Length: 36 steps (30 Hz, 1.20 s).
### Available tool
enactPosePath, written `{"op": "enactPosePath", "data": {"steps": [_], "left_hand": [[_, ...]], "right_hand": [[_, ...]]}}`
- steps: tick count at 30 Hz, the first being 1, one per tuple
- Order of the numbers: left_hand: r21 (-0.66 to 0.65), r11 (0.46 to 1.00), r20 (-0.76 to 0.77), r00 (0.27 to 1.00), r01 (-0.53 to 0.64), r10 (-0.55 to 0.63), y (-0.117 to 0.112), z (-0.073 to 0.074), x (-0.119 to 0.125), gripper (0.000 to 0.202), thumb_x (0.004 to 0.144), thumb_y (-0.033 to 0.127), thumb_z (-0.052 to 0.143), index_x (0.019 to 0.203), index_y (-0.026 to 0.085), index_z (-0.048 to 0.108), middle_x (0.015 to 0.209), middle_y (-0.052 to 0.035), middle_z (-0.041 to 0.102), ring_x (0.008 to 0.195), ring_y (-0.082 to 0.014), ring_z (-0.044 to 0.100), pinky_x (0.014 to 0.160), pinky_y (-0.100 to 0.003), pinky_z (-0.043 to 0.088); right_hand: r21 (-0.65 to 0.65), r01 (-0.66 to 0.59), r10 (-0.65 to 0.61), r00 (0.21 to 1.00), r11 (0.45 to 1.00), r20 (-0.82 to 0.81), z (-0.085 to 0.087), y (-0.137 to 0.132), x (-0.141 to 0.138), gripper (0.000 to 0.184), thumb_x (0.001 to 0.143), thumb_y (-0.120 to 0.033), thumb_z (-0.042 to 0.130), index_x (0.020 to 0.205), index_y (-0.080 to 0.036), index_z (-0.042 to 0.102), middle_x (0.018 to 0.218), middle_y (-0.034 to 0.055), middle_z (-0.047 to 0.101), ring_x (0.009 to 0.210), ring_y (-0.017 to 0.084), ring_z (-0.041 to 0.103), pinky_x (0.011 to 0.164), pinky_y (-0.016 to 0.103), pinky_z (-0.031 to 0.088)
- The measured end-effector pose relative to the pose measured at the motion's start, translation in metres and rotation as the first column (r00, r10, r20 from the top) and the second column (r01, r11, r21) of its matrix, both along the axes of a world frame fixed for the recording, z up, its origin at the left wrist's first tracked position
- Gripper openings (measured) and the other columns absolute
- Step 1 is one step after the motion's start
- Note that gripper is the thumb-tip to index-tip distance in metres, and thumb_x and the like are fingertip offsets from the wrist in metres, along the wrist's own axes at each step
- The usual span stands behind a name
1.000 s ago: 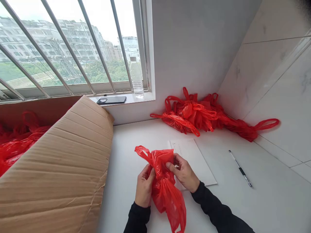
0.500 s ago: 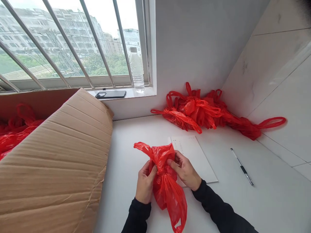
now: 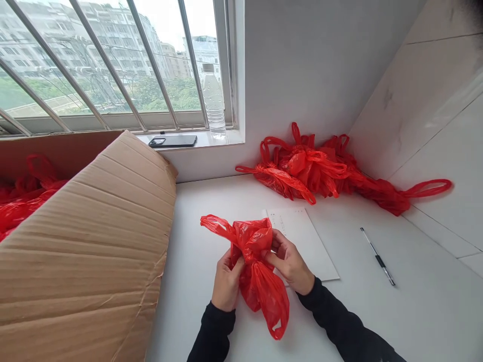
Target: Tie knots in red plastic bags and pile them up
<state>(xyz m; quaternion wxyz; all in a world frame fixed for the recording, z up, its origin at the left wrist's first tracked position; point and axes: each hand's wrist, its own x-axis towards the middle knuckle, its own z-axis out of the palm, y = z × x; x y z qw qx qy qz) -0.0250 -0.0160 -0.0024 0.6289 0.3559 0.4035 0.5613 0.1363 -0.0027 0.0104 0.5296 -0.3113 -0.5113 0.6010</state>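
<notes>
Over the tabletop (image 3: 196,236), well off its back edge, left hand (image 3: 227,284) and right hand (image 3: 293,264) pinch the red bag (image 3: 260,281) beside its knot (image 3: 250,255) (loosening or tightening, unclear), and the next move seems to call for fingertip care.

Before me the held bag (image 3: 255,275) is gleaming in crinkled, glossy plastic; the box (image 3: 94,241) is showing matt, ridged cardboard; the window bars (image 3: 151,60) are shining, smooth metal.
</notes>
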Motion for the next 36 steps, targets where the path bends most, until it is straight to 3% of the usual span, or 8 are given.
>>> {"op": "enactPosePath", "data": {"steps": [8,13,16,19,25,30,33,36], "left_hand": [[0.011,1.000,-0.011,1.000,-0.002,0.002,0.000,-0.004,0.002,0.034,0.078,0.039,0.075,0.103,0.016,0.071,0.094,-0.0072,0.075,0.081,-0.0218,0.068,0.079,-0.033,0.053],[0.011,0.991,-0.009,0.991,-0.132,0.132,0.000,-0.007,0.008,0.034,0.079,0.037,0.074,0.106,0.018,0.069,0.097,-0.0074,0.074,0.091,-0.0244,0.068,0.082,-0.034,0.052],[0.033,0.982,-0.049,0.981,-0.187,0.189,-0.001,-0.005,0.009,0.034,0.079,0.037,0.073,0.107,0.019,0.068,0.102,-0.0074,0.073,0.095,-0.0256,0.067,0.087,-0.035,0.051],[0.049,0.992,-0.072,0.990,-0.119,0.123,-0.002,-0.001,0.006,0.037,0.081,0.033,0.068,0.116,0.021,0.064,0.110,-0.0067,0.071,0.099,-0.0255,0.066,0.091,-0.036,0.049],[0.036,0.999,-0.009,0.999,0.034,-0.034,-0.003,0.002,0.003,0.043,0.073,0.015,0.060,0.115,0.020,0.064,0.106,-0.0052,0.071,0.097,-0.0242,0.063,0.080,-0.030,0.048],[0.039,0.999,-0.013,1.000,0.015,-0.015,0.000,0.001,0.004,0.036,0.074,0.019,0.069,0.110,0.017,0.067,0.108,-0.0092,0.071,0.101,-0.0276,0.064,0.090,-0.036,0.048],[0.019,0.999,0.038,0.999,-0.033,0.033,0.002,0.002,0.002,0.035,0.074,0.025,0.074,0.107,0.017,0.068,0.108,-0.0103,0.072,0.101,-0.0284,0.066,0.089,-0.037,0.050],[0.006,0.997,0.086,0.994,-0.071,0.071,0.003,0.002,0.000,0.039,0.075,0.027,0.076,0.112,0.018,0.066,0.108,-0.0104,0.072,0.102,-0.0273,0.067,0.088,-0.036,0.052]], "right_hand": [[-0.069,0.020,-0.017,0.999,0.997,0.039,-0.002,-0.001,-0.003,0.041,0.088,-0.043,0.066,0.123,-0.022,0.057,0.108,0.0078,0.068,0.096,0.023,0.065,0.086,0.037,0.052],[-0.132,0.048,-0.032,0.992,0.990,0.120,0.002,-0.004,-0.001,0.052,0.094,-0.054,0.051,0.135,-0.022,0.048,0.108,0.0083,0.066,0.094,0.023,0.065,0.085,0.038,0.051],[-0.132,0.070,-0.038,0.972,0.989,0.231,0.004,-0.008,0.001,0.071,0.088,-0.051,0.062,0.147,-0.026,0.031,0.122,0.0094,0.059,0.104,0.023,0.060,0.089,0.038,0.050],[-0.118,0.018,0.018,0.952,0.993,0.304,0.002,-0.009,-0.001,0.083,0.082,-0.037,0.072,0.149,-0.028,0.025,0.120,0.0081,0.060,0.098,0.021,0.061,0.085,0.037,0.051],[-0.127,0.120,-0.092,0.974,0.985,0.207,-0.009,-0.001,-0.002,0.058,0.083,-0.022,0.063,0.137,-0.024,0.041,0.091,0.0010,0.064,0.079,0.016,0.062,0.079,0.033,0.050],[-0.195,0.143,-0.128,0.988,0.970,0.088,-0.005,0.001,0.003,0.046,0.087,-0.034,0.063,0.130,-0.023,0.048,0.085,0.0011,0.066,0.075,0.017,0.062,0.075,0.032,0.050],[-0.243,0.080,-0.080,0.997,0.967,0.010,-0.002,0.001,0.006,0.045,0.093,-0.045,0.056,0.131,-0.023,0.047,0.087,0.0024,0.068,0.074,0.018,0.063,0.077,0.035,0.051],[-0.257,0.023,-0.021,1.000,0.966,0.013,-0.002,0.002,0.007,0.048,0.092,-0.044,0.059,0.133,-0.025,0.045,0.092,0.0027,0.068,0.080,0.018,0.065,0.082,0.036,0.050]]}}
